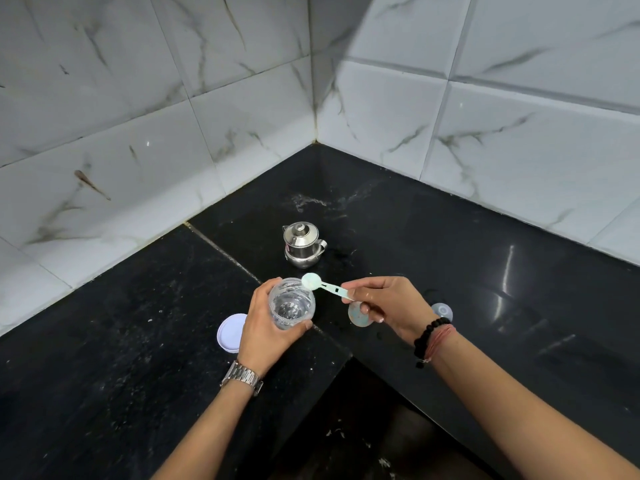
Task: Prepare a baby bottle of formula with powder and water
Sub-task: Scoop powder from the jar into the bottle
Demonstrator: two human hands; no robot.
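While the left hand (266, 327) grips the bottle (292, 304), the right hand (382, 301) pinches the scoop (323, 286), bowl at the bottle's far rim.

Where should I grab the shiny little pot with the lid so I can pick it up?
Probably by the small curved handle on the steel pot's right side, coming from the right, where the counter looks open. Its round, smooth body could slip. The lid knob on top may only lift the lid.
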